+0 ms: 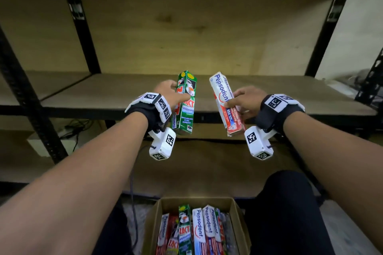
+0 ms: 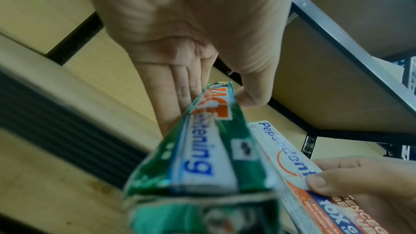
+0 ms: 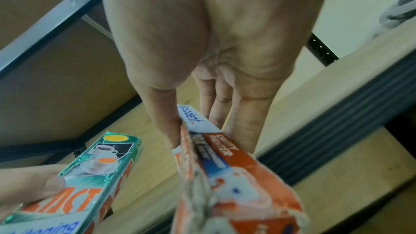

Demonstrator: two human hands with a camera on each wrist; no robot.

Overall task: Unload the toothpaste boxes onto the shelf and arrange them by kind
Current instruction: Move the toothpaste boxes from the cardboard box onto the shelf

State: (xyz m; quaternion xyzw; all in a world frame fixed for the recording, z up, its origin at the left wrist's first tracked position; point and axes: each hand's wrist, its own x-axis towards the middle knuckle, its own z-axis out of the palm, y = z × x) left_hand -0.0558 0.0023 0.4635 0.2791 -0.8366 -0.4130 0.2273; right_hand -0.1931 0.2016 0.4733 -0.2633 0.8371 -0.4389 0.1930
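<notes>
Below hands: carton (image 1: 234, 232) of toothpaste boxes (image 1: 198, 232); shelf (image 1: 124, 93) ahead.

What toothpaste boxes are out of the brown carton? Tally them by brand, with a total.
Green Zact Whitening cardboard box, gripped by the left hand: 1
White-and-red Pepsodent cardboard box, gripped by the right hand: 1
Total: 2

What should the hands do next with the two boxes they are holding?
Probably set them down apart on the shelf. The left hand grips a green Zact box and the right hand a white Pepsodent box, both held over its bare board, so each kind can start its own group.
</notes>
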